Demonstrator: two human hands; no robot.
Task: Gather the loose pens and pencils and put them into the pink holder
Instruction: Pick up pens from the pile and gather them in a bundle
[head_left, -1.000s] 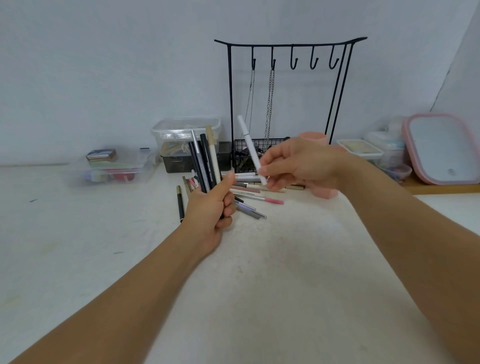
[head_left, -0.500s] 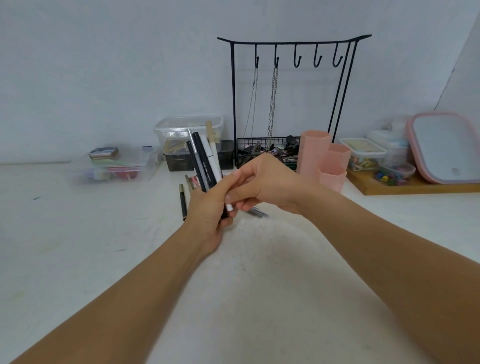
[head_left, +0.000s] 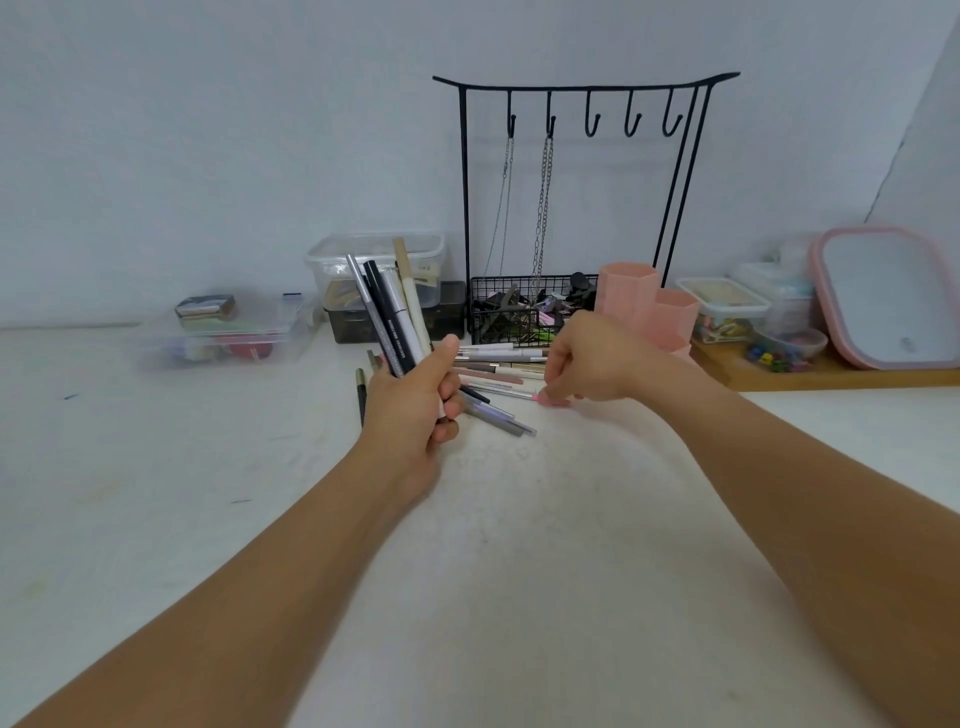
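Head view, near to far: the left hand grips a fanned bundle of black, grey and cream pens; that loose fan could slip, I judge. At two o'clock the right hand pinches a pink-tipped pen among the loose counter pens, which may scatter. Beyond stands the pink hexagonal plastic holder, empty as far as I can see; the black pen's white print is unreadable.

The bench is matt white and faintly scuffed. The rack is thin black metal wire. The holder looks like matt pink plastic.
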